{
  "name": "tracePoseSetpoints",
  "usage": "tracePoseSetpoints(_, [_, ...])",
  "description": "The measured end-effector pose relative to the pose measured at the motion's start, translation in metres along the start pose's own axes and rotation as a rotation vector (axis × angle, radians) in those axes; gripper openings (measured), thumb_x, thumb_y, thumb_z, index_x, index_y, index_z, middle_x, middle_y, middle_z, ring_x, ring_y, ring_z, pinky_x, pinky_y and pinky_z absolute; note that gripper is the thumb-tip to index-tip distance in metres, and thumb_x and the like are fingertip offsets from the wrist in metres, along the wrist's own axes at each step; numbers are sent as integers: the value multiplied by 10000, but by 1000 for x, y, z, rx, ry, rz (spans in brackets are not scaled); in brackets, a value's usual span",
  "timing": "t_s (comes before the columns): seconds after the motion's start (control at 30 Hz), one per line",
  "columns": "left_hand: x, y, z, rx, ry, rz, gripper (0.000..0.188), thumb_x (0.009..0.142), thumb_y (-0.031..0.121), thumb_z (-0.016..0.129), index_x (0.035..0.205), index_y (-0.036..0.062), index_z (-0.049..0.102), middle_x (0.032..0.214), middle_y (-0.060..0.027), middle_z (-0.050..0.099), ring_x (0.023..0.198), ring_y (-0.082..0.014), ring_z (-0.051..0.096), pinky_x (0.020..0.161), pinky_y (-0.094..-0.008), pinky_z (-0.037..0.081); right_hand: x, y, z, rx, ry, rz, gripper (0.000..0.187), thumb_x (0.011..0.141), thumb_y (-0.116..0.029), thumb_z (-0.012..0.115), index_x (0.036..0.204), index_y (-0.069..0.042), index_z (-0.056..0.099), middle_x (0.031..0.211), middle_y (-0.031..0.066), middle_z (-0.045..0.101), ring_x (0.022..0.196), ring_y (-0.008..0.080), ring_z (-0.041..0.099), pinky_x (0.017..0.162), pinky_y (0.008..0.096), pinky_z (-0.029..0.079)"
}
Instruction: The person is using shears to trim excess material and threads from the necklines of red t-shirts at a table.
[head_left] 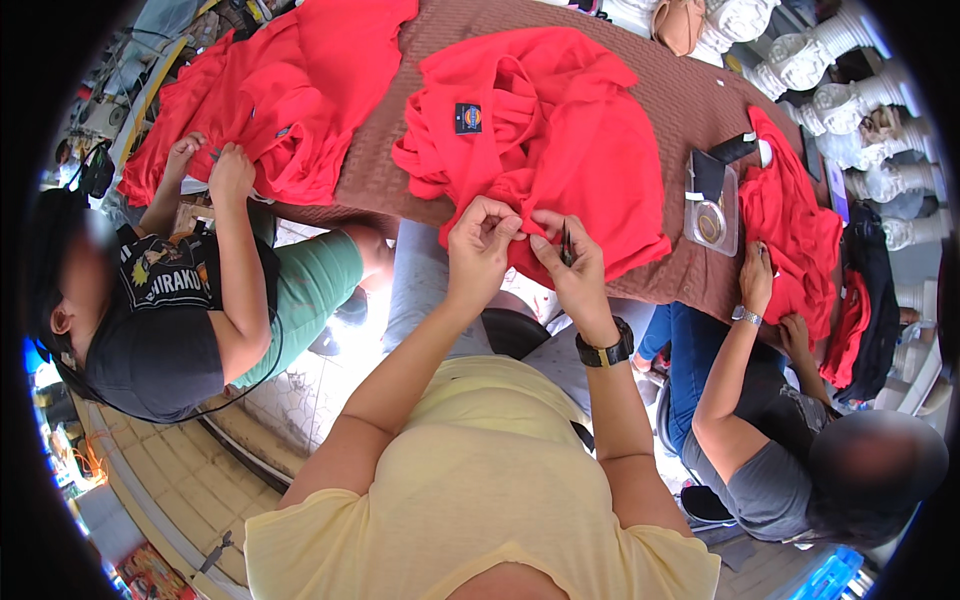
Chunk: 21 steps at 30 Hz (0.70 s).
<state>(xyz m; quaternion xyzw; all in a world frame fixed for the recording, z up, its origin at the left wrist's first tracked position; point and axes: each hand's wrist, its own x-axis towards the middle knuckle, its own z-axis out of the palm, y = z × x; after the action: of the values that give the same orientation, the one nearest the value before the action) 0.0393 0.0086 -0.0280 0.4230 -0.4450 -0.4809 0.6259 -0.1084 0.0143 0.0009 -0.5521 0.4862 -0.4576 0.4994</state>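
Table, brown textured cover (pixel 370 170): spread beneath and beyond the fingers (pixel 488 207), its near edge set just below them.

Co-workers, two: one in dark top and green shorts (pixel 300 275), seated left of the fingers; one in grey top and blue trousers (pixel 765 485), seated to their right.

Red garment, central (pixel 600 130): heaped directly beyond the fingers, its near edge held between them; folds bunched, part draped over the table's edge.

Red garment, left (pixel 330 65): laid well left of the fingers, handled by the first co-worker.

Red garment, right (pixel 785 215): laid well right of the fingers, touched by the second co-worker's hand (pixel 757 280).

White moulded pieces (pixel 815 50): stacked far off, beyond the fingers and to the right.

Left hand (pixel 475 245): thumb and forefinger brought together, closed on the cloth's near edge.

Right hand (pixel 578 280): placed just beside the left; thumb and forefinger pinched on the same edge.

Clear plastic container (pixel 730 235): set right of the fingers, near the right garment; a black flat item (pixel 706 175) and a ring-shaped item (pixel 710 222) contained.

Dark wristwatch (pixel 605 350): strapped on the right wrist, below the fingers.

Dark label (pixel 468 118): fixed to the central garment, beyond the left fingers.

Dark slim tool (pixel 567 243): held upright among the right fingers; exact kind could not be told.
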Motion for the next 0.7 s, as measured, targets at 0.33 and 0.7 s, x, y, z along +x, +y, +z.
tracePoseSetpoints(0.33, [-4,12,-4,-28,-35,-12,42,1021,38,574,1003,28,537,933,-18,547,853,-87,566,818,-253,509,-12,-49,9,86,-157,221,446,1100,-322,382,922,32,586,677,12,432,638,107,395,586,297,348])
tracePoseSetpoints(0.7, [-6,9,-9,2,-61,-10,66,1001,-22,555,958,23,533,903,-22,506,696,-81,536,628,-249,454,-2,-31,16,131,-200,345,484,1090,-372,403,814,-7,561,645,-30,402,588,72,348,536,279,305])
